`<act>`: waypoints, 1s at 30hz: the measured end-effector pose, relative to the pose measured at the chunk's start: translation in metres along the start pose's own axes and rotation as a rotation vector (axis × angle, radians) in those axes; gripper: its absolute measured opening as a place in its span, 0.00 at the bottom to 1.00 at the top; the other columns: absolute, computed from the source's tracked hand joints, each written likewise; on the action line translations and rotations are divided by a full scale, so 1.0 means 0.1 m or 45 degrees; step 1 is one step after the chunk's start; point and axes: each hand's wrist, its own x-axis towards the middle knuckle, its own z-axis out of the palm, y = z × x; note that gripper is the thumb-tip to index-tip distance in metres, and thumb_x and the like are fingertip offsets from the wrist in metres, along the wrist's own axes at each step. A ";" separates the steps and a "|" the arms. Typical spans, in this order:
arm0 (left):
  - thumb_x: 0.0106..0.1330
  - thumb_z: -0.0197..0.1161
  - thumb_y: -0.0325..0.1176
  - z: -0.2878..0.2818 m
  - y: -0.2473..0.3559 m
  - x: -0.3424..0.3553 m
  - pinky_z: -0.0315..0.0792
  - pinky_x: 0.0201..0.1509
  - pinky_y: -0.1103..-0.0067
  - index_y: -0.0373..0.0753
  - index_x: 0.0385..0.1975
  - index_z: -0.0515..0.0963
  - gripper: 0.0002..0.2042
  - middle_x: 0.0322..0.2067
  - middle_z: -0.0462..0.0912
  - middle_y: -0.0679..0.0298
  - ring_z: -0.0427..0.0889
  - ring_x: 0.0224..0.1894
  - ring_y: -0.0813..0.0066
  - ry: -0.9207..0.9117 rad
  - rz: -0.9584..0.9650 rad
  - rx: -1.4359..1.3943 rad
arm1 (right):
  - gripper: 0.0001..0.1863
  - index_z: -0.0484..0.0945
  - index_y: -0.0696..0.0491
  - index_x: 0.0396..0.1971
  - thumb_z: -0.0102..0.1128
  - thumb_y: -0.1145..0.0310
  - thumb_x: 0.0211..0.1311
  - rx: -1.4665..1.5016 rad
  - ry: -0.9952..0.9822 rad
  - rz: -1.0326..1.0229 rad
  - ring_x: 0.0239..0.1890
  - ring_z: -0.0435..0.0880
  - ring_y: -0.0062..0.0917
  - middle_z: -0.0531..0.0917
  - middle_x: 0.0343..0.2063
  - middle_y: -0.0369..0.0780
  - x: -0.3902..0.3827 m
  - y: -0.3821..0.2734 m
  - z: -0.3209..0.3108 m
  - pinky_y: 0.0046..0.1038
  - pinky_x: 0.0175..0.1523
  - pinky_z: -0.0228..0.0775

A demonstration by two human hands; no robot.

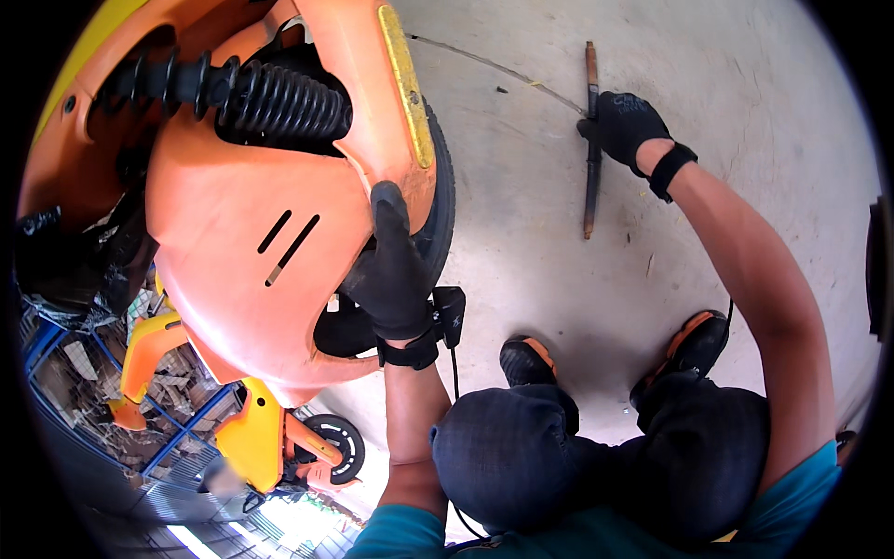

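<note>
Head view: left hand [391, 270], gloved, grip flat and open against orange scooter fender [242, 279] at 9 o'clock, beside black tyre [440, 200]. Right hand [626, 126], gloved, grip closed around rusty metal bar [589, 177] lying on concrete floor [540, 261], 1 o'clock.

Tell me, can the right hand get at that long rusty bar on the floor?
Yes, it looks so: the right hand is already on the rusty bar, lying on bare concrete floor with nothing in the way.
</note>
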 end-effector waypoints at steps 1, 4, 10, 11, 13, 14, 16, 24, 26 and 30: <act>0.59 0.67 0.25 0.00 -0.02 -0.01 0.70 0.54 0.73 0.29 0.52 0.70 0.22 0.50 0.76 0.56 0.75 0.50 0.71 -0.018 0.032 0.036 | 0.19 0.81 0.58 0.32 0.59 0.54 0.56 -0.001 -0.002 -0.007 0.38 0.83 0.39 0.83 0.31 0.47 0.03 0.05 0.03 0.36 0.45 0.74; 0.61 0.67 0.28 0.04 0.03 0.00 0.70 0.55 0.76 0.28 0.53 0.70 0.22 0.50 0.77 0.57 0.76 0.49 0.72 -0.031 0.136 0.048 | 0.18 0.79 0.58 0.30 0.59 0.55 0.56 0.293 -0.176 0.157 0.33 0.83 0.35 0.83 0.28 0.46 0.06 0.05 -0.07 0.33 0.40 0.75; 0.60 0.68 0.27 0.01 -0.03 0.03 0.70 0.54 0.74 0.29 0.52 0.71 0.22 0.50 0.77 0.57 0.77 0.49 0.71 -0.061 0.254 0.079 | 0.09 0.72 0.55 0.32 0.56 0.64 0.63 1.114 -0.116 -0.176 0.24 0.76 0.19 0.76 0.23 0.36 -0.23 0.03 -0.14 0.25 0.32 0.72; 0.59 0.68 0.27 -0.02 -0.02 0.04 0.69 0.54 0.73 0.29 0.52 0.71 0.22 0.50 0.77 0.56 0.77 0.49 0.70 -0.068 0.289 0.120 | 0.08 0.72 0.54 0.33 0.55 0.65 0.64 1.176 -0.058 -0.326 0.24 0.75 0.18 0.76 0.23 0.35 -0.35 -0.12 -0.19 0.24 0.32 0.71; 0.60 0.68 0.27 -0.07 -0.09 0.01 0.69 0.54 0.73 0.30 0.52 0.71 0.21 0.50 0.77 0.57 0.77 0.49 0.71 -0.089 0.375 0.367 | 0.06 0.71 0.52 0.36 0.53 0.66 0.66 1.131 -0.007 -0.454 0.25 0.75 0.17 0.75 0.24 0.34 -0.63 -0.48 -0.39 0.24 0.33 0.71; 0.60 0.67 0.27 -0.09 -0.11 0.00 0.69 0.54 0.73 0.30 0.52 0.71 0.21 0.50 0.77 0.57 0.77 0.49 0.71 -0.103 0.419 0.492 | 0.07 0.70 0.52 0.38 0.52 0.65 0.67 1.265 -0.002 -0.520 0.25 0.76 0.17 0.76 0.23 0.35 -0.73 -0.65 -0.38 0.24 0.34 0.72; 0.60 0.66 0.26 -0.06 -0.11 -0.01 0.69 0.55 0.73 0.31 0.51 0.72 0.19 0.49 0.78 0.57 0.77 0.49 0.71 -0.105 0.282 0.319 | 0.13 0.69 0.54 0.44 0.52 0.62 0.68 1.694 -0.234 -0.474 0.26 0.77 0.16 0.77 0.24 0.35 -0.84 -0.99 -0.29 0.23 0.33 0.74; 0.61 0.64 0.24 -0.03 0.04 -0.01 0.72 0.51 0.77 0.29 0.50 0.74 0.17 0.48 0.78 0.57 0.78 0.48 0.71 -0.213 0.191 0.135 | 0.10 0.69 0.58 0.39 0.50 0.66 0.69 1.677 0.067 -0.513 0.19 0.75 0.28 0.74 0.17 0.42 -0.92 -1.53 -0.18 0.31 0.27 0.67; 0.61 0.64 0.23 -0.02 0.03 0.05 0.73 0.50 0.78 0.29 0.50 0.74 0.17 0.48 0.78 0.57 0.78 0.48 0.72 -0.150 0.407 0.238 | 0.10 0.69 0.59 0.39 0.50 0.66 0.69 1.717 0.080 -0.543 0.19 0.75 0.30 0.74 0.17 0.42 -0.93 -1.53 -0.15 0.31 0.27 0.67; 0.61 0.65 0.26 -0.06 0.02 0.01 0.72 0.50 0.76 0.29 0.49 0.74 0.17 0.48 0.79 0.57 0.79 0.46 0.71 -0.205 0.335 0.376 | 0.09 0.69 0.57 0.39 0.44 0.67 0.71 1.364 0.293 -0.746 0.18 0.69 0.15 0.72 0.17 0.34 -0.80 -1.56 0.07 0.24 0.24 0.63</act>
